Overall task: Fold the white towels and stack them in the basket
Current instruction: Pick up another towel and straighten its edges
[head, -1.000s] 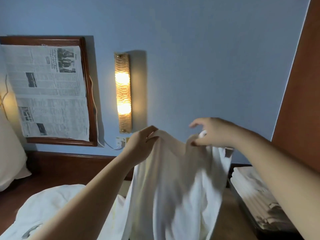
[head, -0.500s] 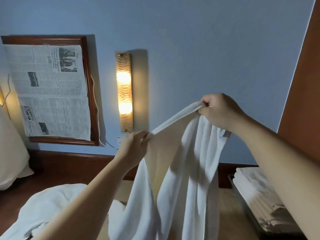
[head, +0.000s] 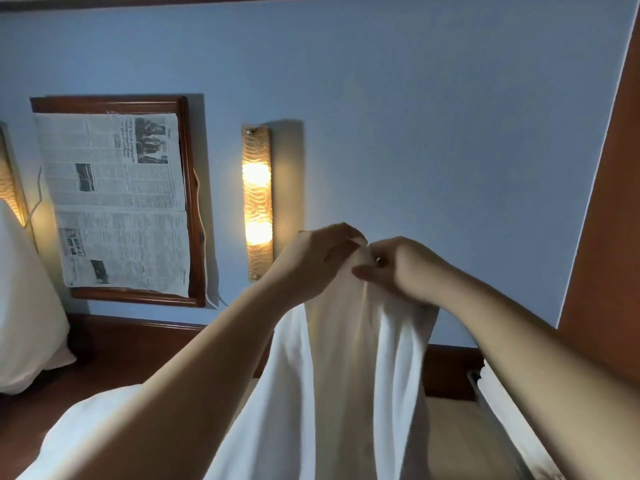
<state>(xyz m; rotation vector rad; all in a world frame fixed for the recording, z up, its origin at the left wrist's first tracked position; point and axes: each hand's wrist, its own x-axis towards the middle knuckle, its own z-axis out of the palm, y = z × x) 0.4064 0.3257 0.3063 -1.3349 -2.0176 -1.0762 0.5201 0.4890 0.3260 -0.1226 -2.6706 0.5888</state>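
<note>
A white towel (head: 346,368) hangs in long folds in front of me, held up by its top edge. My left hand (head: 311,261) and my right hand (head: 401,268) pinch that edge side by side, almost touching, at chest height before the blue wall. More loose white towels (head: 86,431) lie in a heap at the lower left. At the lower right edge stands the dark basket (head: 475,382), with folded white towels (head: 509,410) stacked in it, partly hidden by my right forearm.
A lit wall lamp (head: 257,202) glows behind my hands. A wooden frame (head: 187,209) with newspaper taped over it hangs at the left. A white pillow (head: 27,306) leans at the far left. A brown wooden panel (head: 609,220) runs down the right side.
My hands were apart with the towel's edge stretched between them, the right one raised. Now the right hand has come down and left, meeting the left hand, and the towel hangs doubled.
</note>
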